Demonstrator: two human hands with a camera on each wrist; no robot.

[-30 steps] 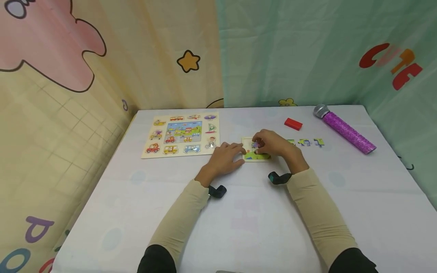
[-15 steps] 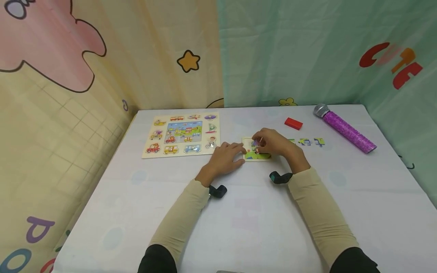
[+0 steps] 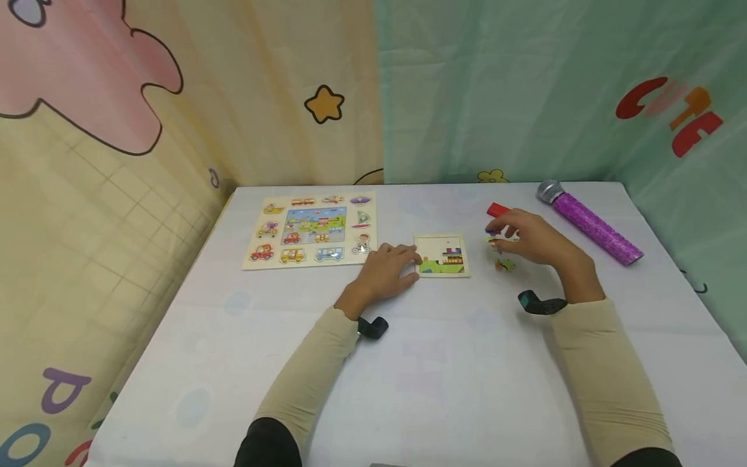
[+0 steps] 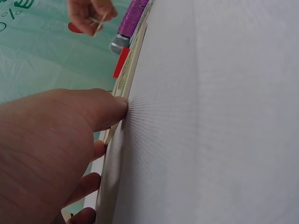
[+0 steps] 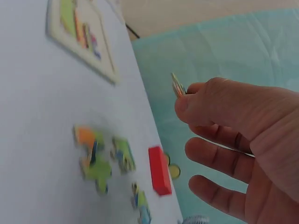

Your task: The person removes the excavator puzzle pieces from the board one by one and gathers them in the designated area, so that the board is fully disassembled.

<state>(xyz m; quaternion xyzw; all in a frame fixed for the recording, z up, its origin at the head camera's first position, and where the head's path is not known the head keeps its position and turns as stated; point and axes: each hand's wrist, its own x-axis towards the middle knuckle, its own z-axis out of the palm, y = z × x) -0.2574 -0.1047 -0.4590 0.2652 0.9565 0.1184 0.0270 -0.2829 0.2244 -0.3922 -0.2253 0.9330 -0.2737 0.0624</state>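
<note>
My left hand (image 3: pixel 385 269) rests at the left edge of a small puzzle tray (image 3: pixel 429 249). Its thumb touches the tray's near left edge in the left wrist view. Inside the tray, joined pieces fill the lower part and the right side, showing green ground and a train; the upper left is bare. To the right of the tray, my right hand (image 3: pixel 533 240) pinches a small puzzle piece (image 5: pixel 177 85) between thumb and index finger, raised above the table. Below that hand lie loose puzzle pieces (image 5: pixel 96 161), blurred in the right wrist view.
A red block (image 3: pixel 497 209) lies behind the right hand. Farther right is a microphone (image 3: pixel 595 224) with a glittery purple handle. On the left sits a larger picture board (image 3: pixel 309 255) with vehicles on it. Printed curtains hang behind the table.
My right hand has left the tray and moved right, over the loose pieces, and now holds up a piece. The tray's train picture is uncovered. My left hand has stayed put.
</note>
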